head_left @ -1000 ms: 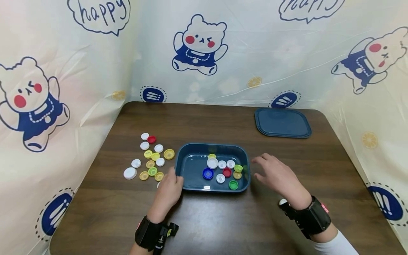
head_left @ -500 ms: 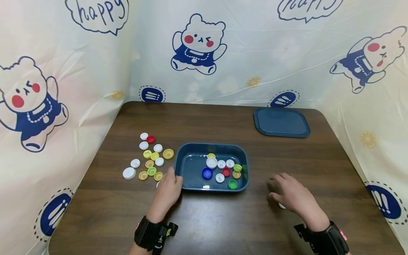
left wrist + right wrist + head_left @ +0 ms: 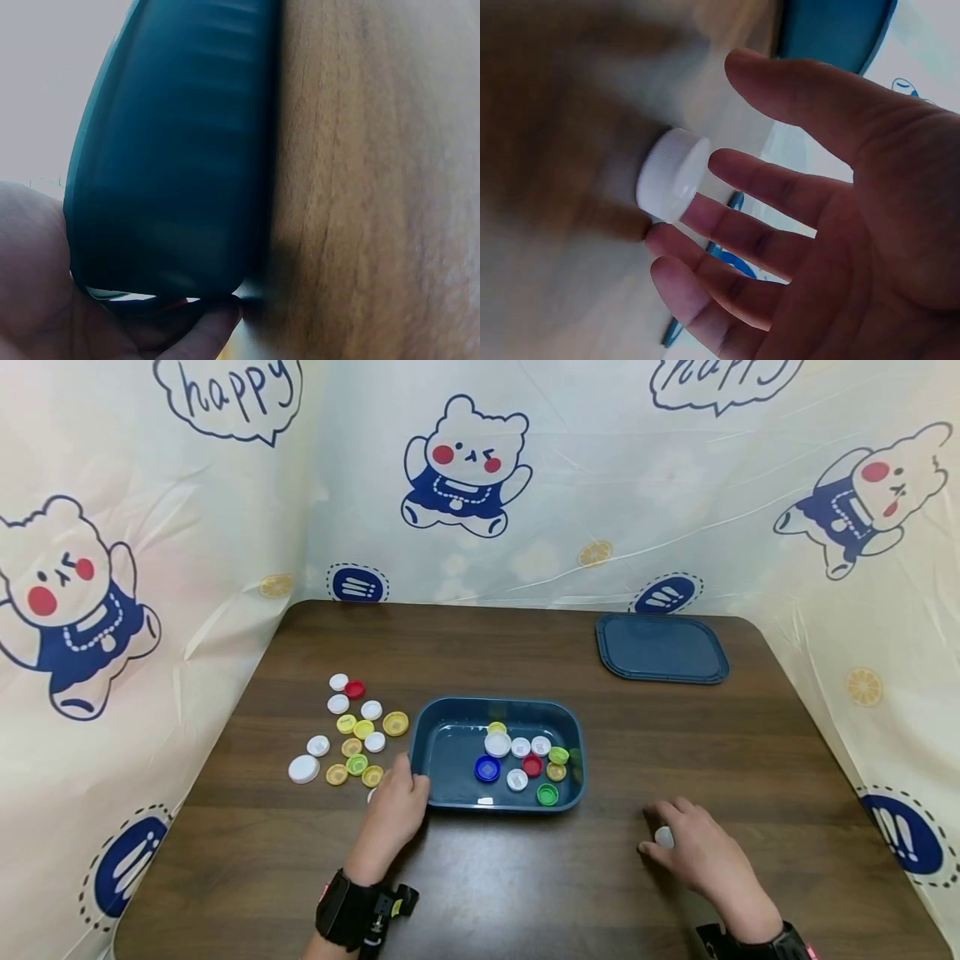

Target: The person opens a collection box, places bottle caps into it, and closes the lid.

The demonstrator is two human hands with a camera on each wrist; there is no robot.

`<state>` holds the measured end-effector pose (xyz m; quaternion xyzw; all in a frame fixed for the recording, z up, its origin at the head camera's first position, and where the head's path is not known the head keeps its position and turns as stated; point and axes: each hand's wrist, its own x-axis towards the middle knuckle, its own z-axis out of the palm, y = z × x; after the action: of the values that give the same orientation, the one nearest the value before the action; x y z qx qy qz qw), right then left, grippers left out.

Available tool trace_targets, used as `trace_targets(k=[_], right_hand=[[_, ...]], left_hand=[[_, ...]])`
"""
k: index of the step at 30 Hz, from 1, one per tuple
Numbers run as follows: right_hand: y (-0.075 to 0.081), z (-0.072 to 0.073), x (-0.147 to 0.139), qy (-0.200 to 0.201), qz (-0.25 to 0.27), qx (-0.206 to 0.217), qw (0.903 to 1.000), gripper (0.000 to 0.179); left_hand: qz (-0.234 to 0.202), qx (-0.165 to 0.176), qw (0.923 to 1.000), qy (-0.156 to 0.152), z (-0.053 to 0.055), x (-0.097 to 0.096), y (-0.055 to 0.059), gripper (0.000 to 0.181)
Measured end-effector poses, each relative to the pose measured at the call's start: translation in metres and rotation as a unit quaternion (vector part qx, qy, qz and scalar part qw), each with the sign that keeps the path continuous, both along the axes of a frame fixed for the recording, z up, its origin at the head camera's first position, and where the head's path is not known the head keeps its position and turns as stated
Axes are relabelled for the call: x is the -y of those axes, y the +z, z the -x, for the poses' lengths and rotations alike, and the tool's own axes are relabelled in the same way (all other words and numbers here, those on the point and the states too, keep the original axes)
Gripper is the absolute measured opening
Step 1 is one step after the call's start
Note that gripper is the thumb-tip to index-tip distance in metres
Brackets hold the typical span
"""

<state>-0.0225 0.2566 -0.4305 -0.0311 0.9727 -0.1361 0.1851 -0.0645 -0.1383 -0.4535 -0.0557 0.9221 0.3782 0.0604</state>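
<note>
A dark blue tray [image 3: 450,752] stands mid-table with several bottle caps inside: white, red, blue, green and yellow. My left hand [image 3: 397,806] grips its left end near the front corner. In the left wrist view the tray's side wall [image 3: 172,150] fills the middle, and my fingers [image 3: 202,334] curl at its end. To the right of the tray, a ribbed white bottle cap [image 3: 663,837] sits on the table. My right hand [image 3: 708,856] is over it, fingers slightly bent beside the white cap [image 3: 673,174] and thumb apart from it.
Several loose caps, such as a large white one [image 3: 303,769] and a red one [image 3: 354,689], lie left of the tray. A flat blue lid-like tray [image 3: 663,647] lies at the back right. A printed curtain [image 3: 600,485] surrounds the table [image 3: 510,893].
My right hand has moved from beside the tray's right end toward the front right, down to the white bottle cap. My left hand and the tray have stayed in place.
</note>
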Motion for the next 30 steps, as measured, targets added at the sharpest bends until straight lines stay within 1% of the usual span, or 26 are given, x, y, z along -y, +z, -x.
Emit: trace_targets(k=[2,6,10,13,18,20,25,30], right_hand=[[-0.003,-0.002,0.000,0.002,-0.002,-0.006,1.0000,0.052],[-0.007,-0.008,-0.001,0.008,0.001,-0.039,0.9992,0.047],[-0.010,-0.011,0.000,0.013,0.012,-0.069,0.9975,0.035],[-0.008,-0.009,0.001,0.018,0.026,-0.076,0.9966,0.025],[0.003,0.000,0.005,0.033,0.032,-0.064,0.9969,0.017],[0.008,0.005,0.008,0.043,0.031,-0.066,0.9964,0.015],[0.019,0.018,0.017,0.072,0.028,-0.093,0.9926,0.013],[0.033,0.031,0.033,0.102,0.030,-0.133,0.9854,0.010]], left_hand=[[0.000,0.000,1.0000,0.000,0.000,0.000,0.000,0.038],[-0.001,0.005,1.0000,-0.002,0.000,0.000,0.000,0.038],[-0.001,0.006,1.0000,-0.005,0.000,0.001,0.001,0.037],[0.000,0.006,1.0000,-0.004,0.000,0.001,0.001,0.037],[0.001,0.008,1.0000,-0.003,0.000,0.000,0.001,0.038],[0.001,0.007,1.0000,-0.001,0.001,0.000,0.000,0.037],[0.005,0.003,1.0000,0.001,0.001,0.000,-0.001,0.035],[0.009,0.003,1.0000,0.001,0.001,0.002,-0.001,0.036]])
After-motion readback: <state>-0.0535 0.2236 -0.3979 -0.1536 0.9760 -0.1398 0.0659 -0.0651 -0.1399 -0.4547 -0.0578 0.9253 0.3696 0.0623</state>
